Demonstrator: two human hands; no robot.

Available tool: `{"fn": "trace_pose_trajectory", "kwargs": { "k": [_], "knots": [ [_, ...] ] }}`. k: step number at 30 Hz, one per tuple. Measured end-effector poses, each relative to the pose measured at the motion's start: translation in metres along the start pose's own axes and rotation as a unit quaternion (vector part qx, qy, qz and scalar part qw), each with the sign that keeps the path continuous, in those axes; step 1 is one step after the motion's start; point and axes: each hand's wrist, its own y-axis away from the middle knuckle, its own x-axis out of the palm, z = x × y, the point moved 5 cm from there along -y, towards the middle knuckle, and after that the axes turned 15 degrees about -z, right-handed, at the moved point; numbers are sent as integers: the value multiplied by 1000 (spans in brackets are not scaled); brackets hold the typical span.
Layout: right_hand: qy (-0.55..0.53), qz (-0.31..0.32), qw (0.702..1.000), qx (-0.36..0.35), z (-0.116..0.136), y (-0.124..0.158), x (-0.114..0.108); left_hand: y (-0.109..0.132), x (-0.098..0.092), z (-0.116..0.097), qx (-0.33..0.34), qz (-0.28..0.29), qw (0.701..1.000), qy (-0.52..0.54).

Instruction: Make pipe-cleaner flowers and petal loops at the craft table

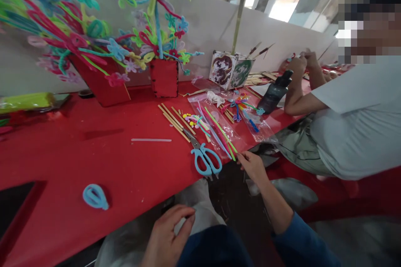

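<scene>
My right hand [253, 166] reaches to the table's near edge, and its fingertips pinch the near end of a clear plastic bag of coloured pipe cleaners [216, 129]. Blue-handled scissors [205, 158] lie just left of that hand. Low in the view, my left hand [166, 233] rests with fingers curled and thumb pressed against a white plastic bag [200, 208] on my lap. A small blue pipe-cleaner loop [95, 197] lies on the red table [94, 154] to the left.
Wooden sticks [173, 119] and a second clear bag [253, 121] lie beyond the scissors. Two red pots of pipe-cleaner flowers [163, 77] stand at the back, beside a painted box [230, 71]. Another person [351, 121] sits at the right by a dark bottle [275, 91].
</scene>
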Motion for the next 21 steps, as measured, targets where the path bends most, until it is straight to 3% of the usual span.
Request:
{"fn": "trace_pose_trajectory", "kwargs": {
  "k": [4, 8, 11, 14, 18, 21],
  "knots": [
    [-30, -16, 999, 20, -4, -1, -3, -42, 22, -61, 219, -4, 975, -31],
    [-47, -21, 998, 23, -4, 0, -2, -90, 72, -89, 292, 60, 940, -168],
    [-51, -25, 998, 18, -5, 3, -5, -113, 104, -91, 307, 104, 906, -272],
    [-38, -34, 999, 10, -9, 8, -14, -122, 122, -83, 294, 137, 886, -330],
    [4, -56, 998, -22, -16, 17, -38, -127, 128, -77, 279, 133, 887, -342],
    [25, -122, 991, -54, -19, 23, -75, -130, 129, -76, 276, 134, 889, -341]
  ]
}}
